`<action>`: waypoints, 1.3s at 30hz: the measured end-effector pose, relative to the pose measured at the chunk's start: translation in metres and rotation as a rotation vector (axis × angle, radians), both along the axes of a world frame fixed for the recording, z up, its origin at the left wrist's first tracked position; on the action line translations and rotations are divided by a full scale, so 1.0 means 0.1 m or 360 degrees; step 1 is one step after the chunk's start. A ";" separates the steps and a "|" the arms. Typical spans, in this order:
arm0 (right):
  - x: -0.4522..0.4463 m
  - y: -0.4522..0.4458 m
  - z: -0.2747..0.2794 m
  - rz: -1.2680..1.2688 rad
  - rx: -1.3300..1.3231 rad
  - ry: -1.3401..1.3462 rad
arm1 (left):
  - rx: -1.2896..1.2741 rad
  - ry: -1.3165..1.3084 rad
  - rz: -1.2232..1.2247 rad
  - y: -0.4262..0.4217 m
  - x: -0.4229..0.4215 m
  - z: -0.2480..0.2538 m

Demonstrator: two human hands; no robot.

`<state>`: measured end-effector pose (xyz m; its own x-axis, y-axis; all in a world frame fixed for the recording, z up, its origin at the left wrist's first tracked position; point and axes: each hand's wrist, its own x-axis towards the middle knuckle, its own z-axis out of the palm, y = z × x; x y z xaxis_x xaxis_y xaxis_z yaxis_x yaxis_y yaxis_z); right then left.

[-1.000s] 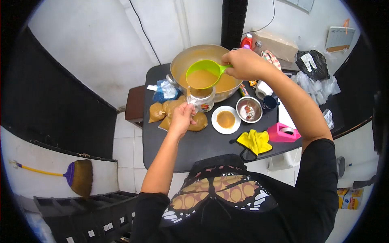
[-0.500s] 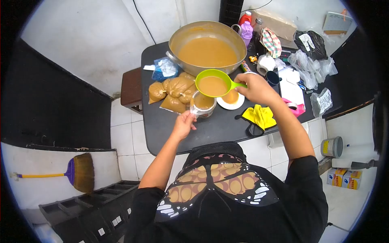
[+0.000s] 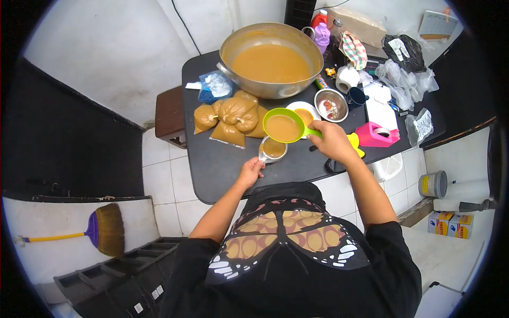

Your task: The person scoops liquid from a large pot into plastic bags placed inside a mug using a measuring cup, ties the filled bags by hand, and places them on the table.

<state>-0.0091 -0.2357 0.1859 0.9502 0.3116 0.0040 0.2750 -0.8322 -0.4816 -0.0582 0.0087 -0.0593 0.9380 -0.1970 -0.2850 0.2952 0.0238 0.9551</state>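
My right hand (image 3: 334, 142) grips the handle of a lime-green dipper (image 3: 282, 126) filled with brown sauce. The dipper hangs over the far side of a small round cup (image 3: 273, 150), which has clear plastic at its rim and brown sauce inside. My left hand (image 3: 251, 173) is closed on the plastic bag (image 3: 262, 157) at the cup's near left edge. Behind the dipper, a white plate (image 3: 316, 110) has sauce on it. Tied bags of brown sauce (image 3: 233, 112) lie piled to the left. Farther back stands a large metal pot (image 3: 270, 89), partly filled with the sauce.
On the black table (image 3: 217, 169), a metal bowl (image 3: 331, 105) with coins, a dark mug (image 3: 356, 97) and a pink container (image 3: 375, 135) stand to the right. A yellow cloth item (image 3: 355, 144) is partly behind my right forearm. Blue plastic packaging (image 3: 216, 87) lies left of the pot.
The dipper and my right hand have come nearer to me, uncovering the metal bowl. The cup and my left hand have also shifted nearer and slightly right.
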 end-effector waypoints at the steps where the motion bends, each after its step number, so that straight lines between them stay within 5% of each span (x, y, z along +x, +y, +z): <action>1: -0.01 0.00 -0.02 -0.0009 0.0013 0.0015 | 0.0021 -0.0024 -0.0020 0.01 0.01 -0.01; 14: -0.06 0.01 -0.15 -0.0066 0.0047 0.0141 | -0.0269 0.0609 0.0162 0.09 0.04 0.49; 32: -0.08 0.01 -0.13 -0.0045 0.0000 0.0009 | -0.0022 -0.0118 0.0659 -0.18 0.17 0.68; 39: -0.08 0.03 -0.13 -0.0044 -0.0055 0.0034 | 0.0184 -0.0013 0.0535 -0.18 0.28 0.82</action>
<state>-0.0166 -0.2324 0.1730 0.9582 0.2850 -0.0267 0.2416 -0.8554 -0.4582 -0.0305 -0.0089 0.0226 0.9473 0.1563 -0.2798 0.2818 0.0098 0.9594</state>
